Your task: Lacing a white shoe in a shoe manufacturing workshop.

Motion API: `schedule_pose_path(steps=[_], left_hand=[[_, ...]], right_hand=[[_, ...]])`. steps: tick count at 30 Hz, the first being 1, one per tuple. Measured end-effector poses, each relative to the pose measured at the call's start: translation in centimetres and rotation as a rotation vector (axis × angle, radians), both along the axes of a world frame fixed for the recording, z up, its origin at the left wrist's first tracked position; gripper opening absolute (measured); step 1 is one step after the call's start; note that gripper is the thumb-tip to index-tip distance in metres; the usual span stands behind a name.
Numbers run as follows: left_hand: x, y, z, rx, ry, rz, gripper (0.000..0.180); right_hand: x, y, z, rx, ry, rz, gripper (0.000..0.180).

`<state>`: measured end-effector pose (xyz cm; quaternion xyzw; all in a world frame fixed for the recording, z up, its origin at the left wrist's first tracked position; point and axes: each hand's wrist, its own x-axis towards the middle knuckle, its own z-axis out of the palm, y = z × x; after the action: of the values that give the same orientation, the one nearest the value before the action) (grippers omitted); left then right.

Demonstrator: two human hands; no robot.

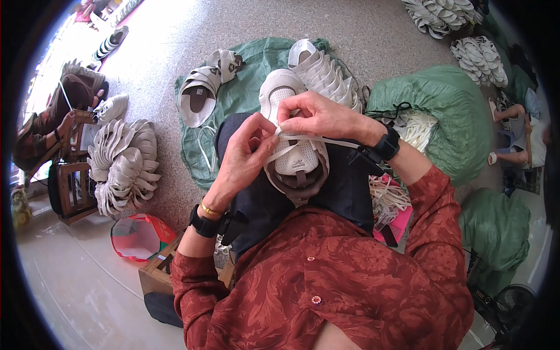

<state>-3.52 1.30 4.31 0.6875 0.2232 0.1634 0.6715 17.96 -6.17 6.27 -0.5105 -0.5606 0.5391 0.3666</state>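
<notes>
A white and beige sneaker (291, 162) rests on my lap, its toe pointing away from me and its heel opening near my waist. Over its tongue, my left hand (244, 150) pinches a flat white shoelace (326, 140) between thumb and fingers. My right hand (324, 118) is closed on the lace as well, its fingertips nearly touching those of my left. One length of lace runs rightward beneath my right wrist; another slants down by my left thumb. The eyelets right under my fingers are hidden.
A green sheet (236, 131) on the floor ahead bears more sneakers (197, 104) and stacked shoe uppers (326, 74). To the right a green sack (434, 108) holds white laces (417, 129). Rings of uppers (125, 166), a red bag (140, 236) and a wooden stool (156, 271) stand left.
</notes>
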Motion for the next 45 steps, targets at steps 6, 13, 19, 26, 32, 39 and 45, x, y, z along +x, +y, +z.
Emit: schedule_pose_path(steps=[6,13,19,26,32,39,45], left_hand=[[0.2,0.8,0.9,-0.211,0.021,-0.097,0.011],[-0.3,1.1,1.2,-0.175,0.13,-0.094,0.013],[0.0,1.1,1.0,-0.18,0.128,-0.093,0.012],[-0.4,-0.3,0.9,-0.033,0.086,0.012,0.019],[-2.1,-1.2,0.9,0.17,0.154,0.011,0.018],[-2.1,-1.9,2.5,0.024,0.058,-0.003,0.016],[-3.5,-2.2,3.4,-0.335,-0.078,-0.02,0.018]], right_hand=[[-0.7,-1.4,0.8,0.051,-0.103,-0.122,0.013],[0.4,-5.9,2.6,-0.177,-0.306,-0.248,0.018],[1.2,-7.7,2.6,-0.014,-0.376,-0.208,0.016],[2.8,-11.0,4.4,-0.014,-0.493,-0.215,0.013],[2.0,-10.9,3.6,0.001,-0.515,-0.237,0.011],[0.4,-9.2,1.8,0.171,-0.415,-0.333,0.008],[0.9,-10.5,1.8,0.217,-0.541,-0.393,0.009]])
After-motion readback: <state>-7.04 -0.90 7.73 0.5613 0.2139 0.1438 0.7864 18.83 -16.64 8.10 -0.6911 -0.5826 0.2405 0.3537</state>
